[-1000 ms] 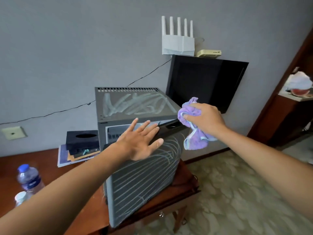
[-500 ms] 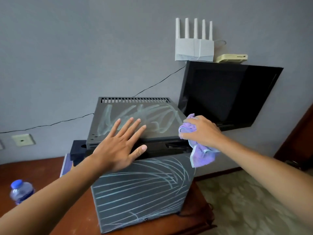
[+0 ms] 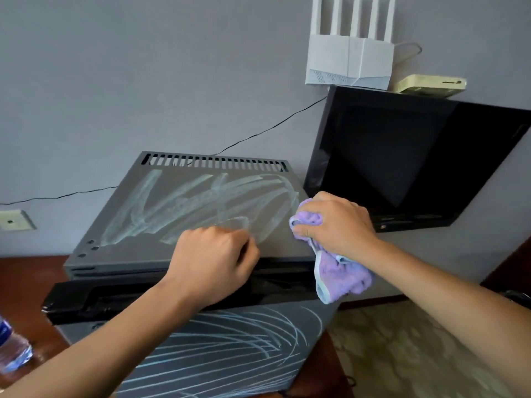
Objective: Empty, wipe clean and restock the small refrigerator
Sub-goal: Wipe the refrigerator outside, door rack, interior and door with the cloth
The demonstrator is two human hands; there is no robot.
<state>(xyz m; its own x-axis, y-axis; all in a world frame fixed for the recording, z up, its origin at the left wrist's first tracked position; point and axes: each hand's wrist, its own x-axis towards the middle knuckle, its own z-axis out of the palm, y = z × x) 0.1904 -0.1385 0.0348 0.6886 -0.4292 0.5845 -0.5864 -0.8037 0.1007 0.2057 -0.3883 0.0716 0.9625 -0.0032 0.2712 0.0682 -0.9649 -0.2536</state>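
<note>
grey metal, streaked with pale wipe marks, makes up the top of the small refrigerator (image 3: 201,214), which stands on a reddish-brown wooden table (image 3: 26,285) against the grey wall (image 3: 143,67). its door front (image 3: 230,354), facing the camera, carries thin curved light streaks, and a black band (image 3: 115,297) runs along the door's top edge. the left hand (image 3: 214,262) sits at the front edge of the refrigerator's top, fingers curled under; whether they grip the edge or the band cannot be told. the right hand (image 3: 336,225) is at the front right corner of the top, fingers clamped round a bunched purple cloth (image 3: 342,277), whose loose end hangs down over the right side of the band. a water bottle (image 3: 11,349) with a blue label stands on the table near its left edge. a black television (image 3: 402,162) hangs on the wall just right of the refrigerator, with a white router (image 3: 349,58) and a cream box (image 3: 429,86) resting on its top edge. a black cable (image 3: 273,129) crosses the wall.
</note>
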